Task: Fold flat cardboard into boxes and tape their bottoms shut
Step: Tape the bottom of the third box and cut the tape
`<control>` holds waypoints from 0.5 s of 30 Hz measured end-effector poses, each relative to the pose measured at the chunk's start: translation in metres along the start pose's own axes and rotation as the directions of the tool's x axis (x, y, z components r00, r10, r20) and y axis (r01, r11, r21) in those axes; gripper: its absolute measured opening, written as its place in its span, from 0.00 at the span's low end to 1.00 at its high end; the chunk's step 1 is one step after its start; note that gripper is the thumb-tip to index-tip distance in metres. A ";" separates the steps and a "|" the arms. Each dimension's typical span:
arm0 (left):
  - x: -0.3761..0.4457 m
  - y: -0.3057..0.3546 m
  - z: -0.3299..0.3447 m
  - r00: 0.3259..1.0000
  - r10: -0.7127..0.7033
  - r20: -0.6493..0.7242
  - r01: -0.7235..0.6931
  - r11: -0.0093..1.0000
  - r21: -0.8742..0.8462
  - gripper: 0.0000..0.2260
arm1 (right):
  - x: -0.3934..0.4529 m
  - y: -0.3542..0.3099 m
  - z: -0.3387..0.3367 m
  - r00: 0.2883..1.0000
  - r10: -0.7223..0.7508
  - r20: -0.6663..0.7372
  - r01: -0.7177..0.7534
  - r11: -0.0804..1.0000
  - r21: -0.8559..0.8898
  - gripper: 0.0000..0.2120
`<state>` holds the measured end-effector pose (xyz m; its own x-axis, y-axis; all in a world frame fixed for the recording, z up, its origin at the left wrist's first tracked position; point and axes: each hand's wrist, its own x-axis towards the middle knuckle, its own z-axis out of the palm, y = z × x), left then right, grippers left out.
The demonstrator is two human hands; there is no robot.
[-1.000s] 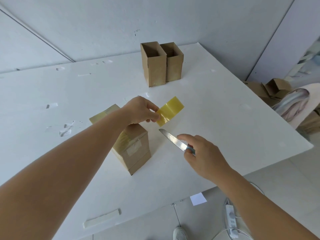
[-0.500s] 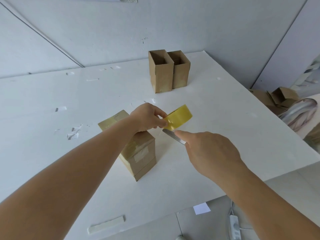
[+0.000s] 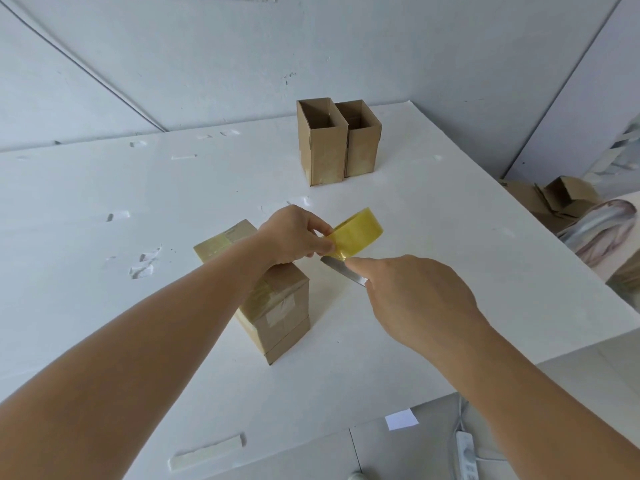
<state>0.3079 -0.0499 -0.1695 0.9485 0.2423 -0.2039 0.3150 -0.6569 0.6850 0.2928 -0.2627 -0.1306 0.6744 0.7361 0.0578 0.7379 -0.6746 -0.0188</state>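
A cardboard box (image 3: 277, 306) stands bottom-up on the white table (image 3: 433, 237), its taped bottom facing up under my left forearm. My left hand (image 3: 294, 235) pinches a yellow roll of tape (image 3: 356, 235) just above and to the right of the box. My right hand (image 3: 412, 299) grips a metal knife (image 3: 341, 270), and the blade's tip touches the underside of the tape roll. Two finished boxes (image 3: 337, 142) stand upright and open-topped, side by side, at the far middle of the table.
Scraps of tape (image 3: 145, 265) are stuck on the table's left part, and a long strip (image 3: 206, 453) lies near its front edge. Crumpled cardboard (image 3: 554, 199) lies on the floor to the right. A power strip (image 3: 465, 452) lies on the floor below.
My right hand has brought the knife up and left until the blade meets the tape roll. The left hand has tilted the roll a little. The view has shifted downward.
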 end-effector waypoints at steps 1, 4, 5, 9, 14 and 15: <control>0.000 0.000 0.000 1.000 0.002 0.003 -0.002 1.000 -0.005 0.05 | 0.002 -0.003 0.001 1.000 -0.005 0.011 0.005 1.000 -0.014 0.14; -0.003 0.000 -0.001 1.000 0.012 0.022 -0.011 1.000 -0.020 0.04 | 0.004 -0.010 -0.001 0.999 -0.016 0.043 0.019 0.997 -0.070 0.16; -0.004 0.000 -0.002 1.000 0.017 0.025 -0.017 0.999 -0.027 0.04 | 0.005 -0.012 -0.002 0.998 -0.016 0.056 0.021 0.996 -0.090 0.16; -0.007 -0.001 -0.003 0.999 0.044 0.025 -0.041 0.996 -0.084 0.04 | 0.012 -0.024 0.004 0.990 -0.011 0.140 0.037 0.982 -0.184 0.13; -0.007 0.001 -0.006 0.994 0.109 -0.018 -0.111 0.976 -0.185 0.07 | 0.016 -0.021 0.054 0.943 -0.019 0.333 0.044 0.997 -0.068 0.16; -0.007 -0.001 -0.006 0.995 0.100 -0.014 -0.101 0.978 -0.181 0.06 | 0.019 -0.015 0.063 0.952 -0.003 0.305 0.013 0.999 -0.031 0.19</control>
<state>0.3011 -0.0470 -0.1644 0.9749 0.1849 -0.1243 0.2063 -0.5383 0.8171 0.2960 -0.2351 -0.1920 0.6479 0.7196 -0.2498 0.7454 -0.6665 0.0129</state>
